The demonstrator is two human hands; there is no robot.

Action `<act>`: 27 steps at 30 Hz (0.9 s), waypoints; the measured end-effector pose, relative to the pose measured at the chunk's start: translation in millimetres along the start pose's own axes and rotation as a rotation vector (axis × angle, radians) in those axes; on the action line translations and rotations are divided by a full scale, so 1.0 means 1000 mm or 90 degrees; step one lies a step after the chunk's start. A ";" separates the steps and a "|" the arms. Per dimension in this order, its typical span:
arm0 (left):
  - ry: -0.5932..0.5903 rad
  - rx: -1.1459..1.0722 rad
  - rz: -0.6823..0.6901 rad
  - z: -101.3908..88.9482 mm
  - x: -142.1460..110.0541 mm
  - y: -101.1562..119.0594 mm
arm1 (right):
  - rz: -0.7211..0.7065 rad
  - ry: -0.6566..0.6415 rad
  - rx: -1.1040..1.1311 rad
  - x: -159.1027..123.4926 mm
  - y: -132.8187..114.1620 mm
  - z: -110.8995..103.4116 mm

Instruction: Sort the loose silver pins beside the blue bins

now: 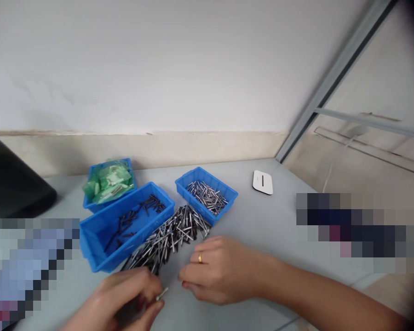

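My left hand (131, 294) is at the lower edge of the view, with a short silver metal pin (162, 294) pinched between thumb and forefinger. To its right my right hand (217, 271), wearing a gold ring, is low over the table with its fingers curled together. Whatever those fingers may hold is hidden. Just beyond both hands lies a loose pile of mixed silver and black metal pins (174, 232). A long blue bin (100, 220) behind my left hand contains black pins. Silver pins fill part of a smaller blue bin (230, 195) beyond my right hand.
A third blue bin (133, 177) at the back left holds a green plastic bag (112, 179) with pale pieces. A white flat device (262, 182) sits on the grey table (255, 230) at right. One dark object (14, 184) stands far left. Blurred blocks cover both side areas.
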State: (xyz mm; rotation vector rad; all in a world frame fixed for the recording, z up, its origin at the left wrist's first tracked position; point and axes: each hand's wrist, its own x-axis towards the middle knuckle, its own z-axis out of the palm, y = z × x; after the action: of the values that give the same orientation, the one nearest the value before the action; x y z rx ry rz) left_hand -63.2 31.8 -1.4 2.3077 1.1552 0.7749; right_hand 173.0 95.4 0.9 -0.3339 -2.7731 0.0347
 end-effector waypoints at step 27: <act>-0.064 0.042 0.020 0.004 0.005 -0.003 | 0.007 0.024 0.014 -0.001 -0.005 0.006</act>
State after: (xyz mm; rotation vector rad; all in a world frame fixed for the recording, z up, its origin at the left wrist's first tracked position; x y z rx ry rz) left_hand -60.0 36.9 -4.5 2.3945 1.1189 0.6321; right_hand 171.0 90.6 -4.3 -0.3400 -2.7310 0.0605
